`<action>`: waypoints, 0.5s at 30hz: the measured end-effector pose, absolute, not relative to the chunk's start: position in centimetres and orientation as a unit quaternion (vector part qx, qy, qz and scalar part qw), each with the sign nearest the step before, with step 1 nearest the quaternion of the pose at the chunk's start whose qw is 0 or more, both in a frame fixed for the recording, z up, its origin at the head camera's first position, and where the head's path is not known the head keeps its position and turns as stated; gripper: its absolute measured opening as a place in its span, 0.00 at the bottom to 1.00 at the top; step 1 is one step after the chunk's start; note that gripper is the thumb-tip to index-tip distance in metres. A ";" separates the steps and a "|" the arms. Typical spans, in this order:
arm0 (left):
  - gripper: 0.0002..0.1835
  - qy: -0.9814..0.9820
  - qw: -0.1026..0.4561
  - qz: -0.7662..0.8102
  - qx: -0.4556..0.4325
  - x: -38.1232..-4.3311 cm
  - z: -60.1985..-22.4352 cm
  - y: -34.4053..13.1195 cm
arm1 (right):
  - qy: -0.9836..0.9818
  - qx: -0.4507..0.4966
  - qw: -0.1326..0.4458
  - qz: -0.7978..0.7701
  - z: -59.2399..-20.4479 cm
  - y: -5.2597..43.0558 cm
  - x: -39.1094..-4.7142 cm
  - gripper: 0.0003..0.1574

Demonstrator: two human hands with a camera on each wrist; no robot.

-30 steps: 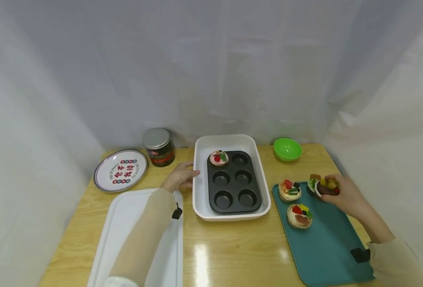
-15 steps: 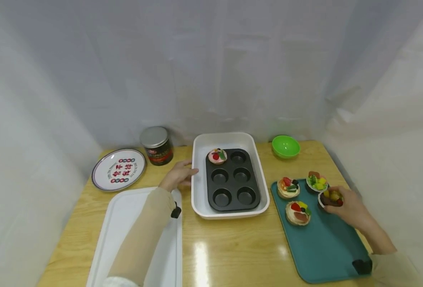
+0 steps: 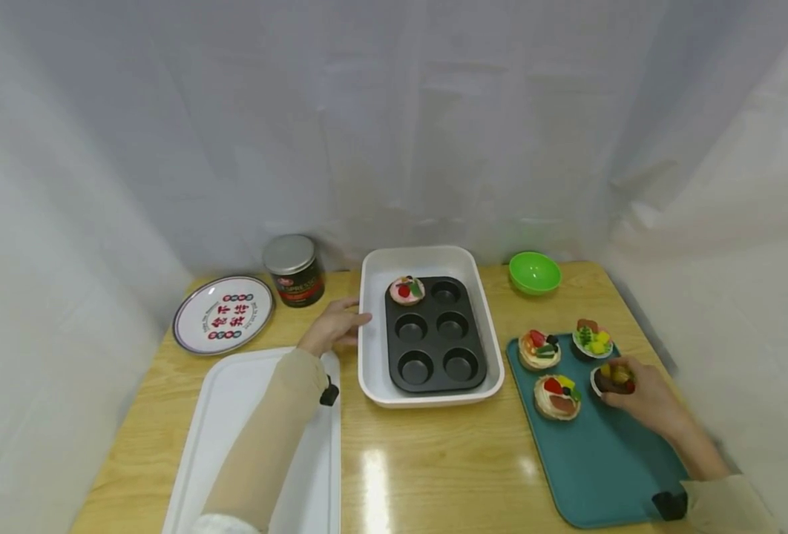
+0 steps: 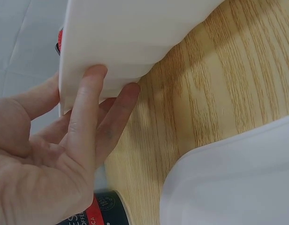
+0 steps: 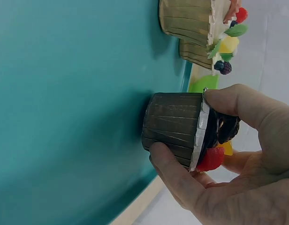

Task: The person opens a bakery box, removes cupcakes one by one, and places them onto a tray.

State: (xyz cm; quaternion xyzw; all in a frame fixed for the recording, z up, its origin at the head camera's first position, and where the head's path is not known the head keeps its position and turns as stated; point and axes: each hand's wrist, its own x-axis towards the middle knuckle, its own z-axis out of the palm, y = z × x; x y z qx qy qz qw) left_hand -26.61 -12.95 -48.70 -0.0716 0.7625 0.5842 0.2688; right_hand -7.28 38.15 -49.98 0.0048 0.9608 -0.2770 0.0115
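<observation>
In the head view my right hand (image 3: pixel 644 397) grips a chocolate cupcake (image 3: pixel 613 380) low over the teal tray (image 3: pixel 608 475). The right wrist view shows thumb and fingers around its dark pleated paper cup (image 5: pixel 175 124), with red and yellow fruit on top. Three more fruit-topped cupcakes stand at that tray's far end, among them a cream one (image 3: pixel 557 397). My left hand (image 3: pixel 332 326) holds the left wall of a white basin (image 3: pixel 377 397), thumb at the rim and fingers against the outside. Inside lies a black muffin pan (image 3: pixel 434 337) with a pink cupcake (image 3: pixel 407 291) in its far-left cup.
A white tray (image 3: pixel 314 460) lies under my left forearm. Behind it are a printed plate (image 3: pixel 223 315) and an espresso tin (image 3: pixel 294 271). A green bowl (image 3: pixel 535 273) stands at the back right. White curtains hang around the table.
My right hand has brought the chocolate cupcake nearer to me, away from the green-and-yellow-topped cupcake at the tray's far right. My left hand keeps its place on the basin.
</observation>
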 end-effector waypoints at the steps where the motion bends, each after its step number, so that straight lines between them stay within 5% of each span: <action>1: 0.36 0.762 0.269 0.585 -0.072 -26.6 -48.7 -12.9 | 0.960 0.004 0.012 -0.279 -50.0 38.1 -7.3 0.41; 15: 0.36 0.760 0.270 0.587 -0.070 -26.7 -48.9 -12.9 | 0.957 -0.006 0.020 -0.290 -50.9 38.6 -6.8 0.44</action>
